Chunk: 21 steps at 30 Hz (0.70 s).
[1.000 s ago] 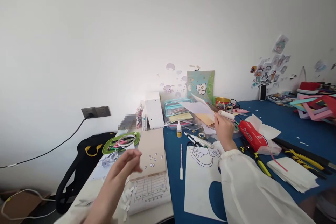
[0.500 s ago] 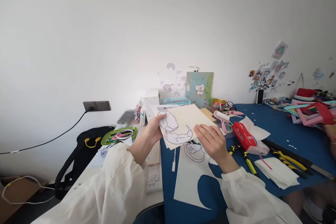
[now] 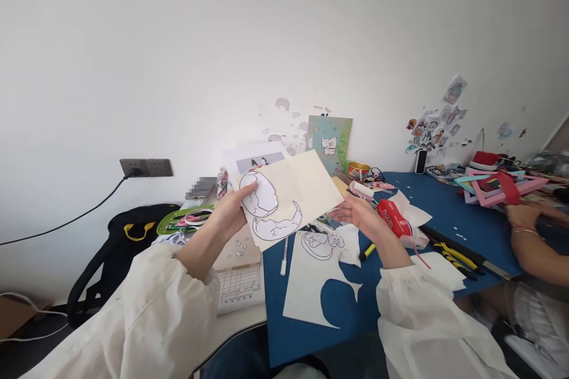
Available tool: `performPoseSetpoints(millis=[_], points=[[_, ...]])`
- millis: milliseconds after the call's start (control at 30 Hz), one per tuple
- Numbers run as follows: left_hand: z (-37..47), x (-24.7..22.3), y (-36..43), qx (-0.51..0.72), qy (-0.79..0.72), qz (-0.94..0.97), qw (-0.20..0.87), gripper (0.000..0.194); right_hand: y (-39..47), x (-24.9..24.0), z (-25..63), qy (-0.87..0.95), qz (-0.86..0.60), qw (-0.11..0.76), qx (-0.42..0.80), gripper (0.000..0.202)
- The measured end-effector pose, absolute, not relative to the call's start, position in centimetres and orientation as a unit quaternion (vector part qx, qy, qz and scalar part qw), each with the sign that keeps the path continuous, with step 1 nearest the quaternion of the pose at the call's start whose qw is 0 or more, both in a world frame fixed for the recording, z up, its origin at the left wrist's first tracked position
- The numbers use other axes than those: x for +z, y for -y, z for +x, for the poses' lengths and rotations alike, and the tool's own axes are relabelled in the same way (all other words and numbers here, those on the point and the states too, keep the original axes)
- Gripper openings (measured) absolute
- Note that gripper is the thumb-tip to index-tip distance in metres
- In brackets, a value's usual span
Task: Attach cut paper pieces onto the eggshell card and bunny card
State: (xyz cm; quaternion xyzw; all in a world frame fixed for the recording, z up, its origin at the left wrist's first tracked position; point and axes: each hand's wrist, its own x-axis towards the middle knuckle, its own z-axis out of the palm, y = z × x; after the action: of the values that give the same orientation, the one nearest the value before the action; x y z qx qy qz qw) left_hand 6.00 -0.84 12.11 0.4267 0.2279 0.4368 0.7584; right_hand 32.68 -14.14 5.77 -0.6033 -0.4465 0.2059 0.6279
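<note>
A cream sheet (image 3: 306,180) is held up above the desk, with a rounded white cutout (image 3: 262,195) and a crescent-shaped cutout (image 3: 278,226) lying against it. My left hand (image 3: 232,207) grips the sheet's left side, its thumb pressing on the rounded cutout. At the sheet's right corner, my right hand (image 3: 358,213) holds the edge between thumb and fingers. Behind the sheet rises a white page (image 3: 235,157) with a dark picture. On the blue mat below lies a cut-up white sheet (image 3: 306,302) with outlined drawings, beside a white pen (image 3: 284,257).
Right of my right hand are a red tissue pack (image 3: 393,216), yellow-black pliers (image 3: 453,254) and white tissues (image 3: 440,269). A green tray (image 3: 166,225) with pens stands at left. Another person's hand (image 3: 522,213) is by colored paper frames (image 3: 493,189) at far right.
The view has shifted right. The held sheet is raised and turned, showing more of its surface. My right hand has gone from lying against the sheet to holding its right corner.
</note>
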Motion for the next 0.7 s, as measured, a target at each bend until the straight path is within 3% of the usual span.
performPoseSetpoints(millis=[200,400,700], points=[[5.7,11.1,1.8,0.378,-0.223,0.440,0.783,0.025,13.2,6.3,29.9,0.405,-0.568,0.675,0.239,0.037],[3.3,12.0,1.4,0.346,-0.241,0.459,0.782,0.033,13.8,7.1,29.9,0.333,-0.539,0.735,0.240,0.035],[-3.2,10.7,-7.8,0.542,-0.394,0.439,0.599,0.027,14.9,4.7,32.1,0.223,-0.536,0.781,0.229,0.029]])
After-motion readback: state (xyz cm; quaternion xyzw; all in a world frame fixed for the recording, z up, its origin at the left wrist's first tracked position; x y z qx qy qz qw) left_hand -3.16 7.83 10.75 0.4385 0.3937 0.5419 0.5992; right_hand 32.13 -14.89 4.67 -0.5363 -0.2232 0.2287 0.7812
